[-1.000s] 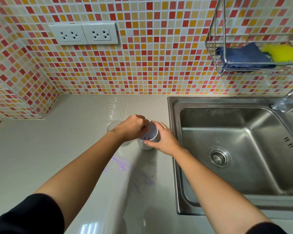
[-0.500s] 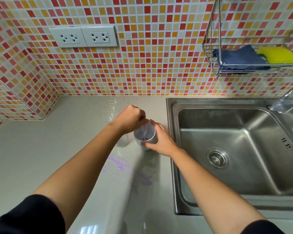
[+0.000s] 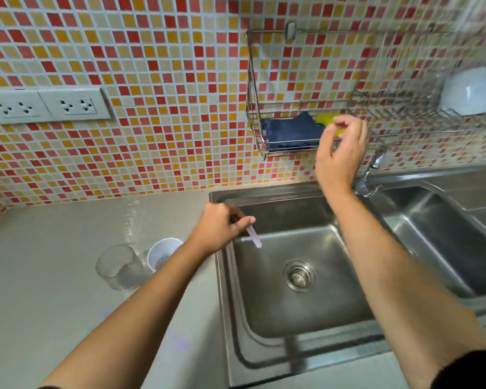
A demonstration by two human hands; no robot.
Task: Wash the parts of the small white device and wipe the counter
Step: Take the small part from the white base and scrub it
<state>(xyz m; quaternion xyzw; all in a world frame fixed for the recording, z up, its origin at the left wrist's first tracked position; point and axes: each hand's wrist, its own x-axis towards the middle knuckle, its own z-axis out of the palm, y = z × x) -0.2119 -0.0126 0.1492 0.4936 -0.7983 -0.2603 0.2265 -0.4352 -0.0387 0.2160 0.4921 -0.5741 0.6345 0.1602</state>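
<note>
Your left hand (image 3: 218,228) is over the near-left corner of the sink (image 3: 292,318), just past its rim, with the fingers curled round a thin pale stick (image 3: 253,239). The stick pokes out from under your forefinger and slants down into the basin without touching the steel. The white cup (image 3: 163,255) stands upright on the worktop (image 3: 40,290), mouth up, just left of the sink rim and partly hidden by your left forearm. Something greyish lies at its bottom, too blurred to tell. A clear cup (image 3: 118,268) stands upright close against its left side; whether the two touch cannot be told. A faint purple smear (image 3: 180,342) lies on the worktop nearer to you. Your right hand (image 3: 340,155) is raised at the wire rack (image 3: 253,108) on the tiled wall, its fingers loosely bent and spread, gripping nothing that shows. The fingertips sit in front of the yellow sponge (image 3: 324,118), and you cannot tell whether they touch it. A blue cloth (image 3: 289,130) lies in the rack to the left of the sponge. The tap (image 3: 372,167) rises behind the sink, just right of your right wrist, and the drain (image 3: 299,275) sits mid-basin between your forearms. Two sockets (image 3: 45,105) are on the wall, far left.
</note>
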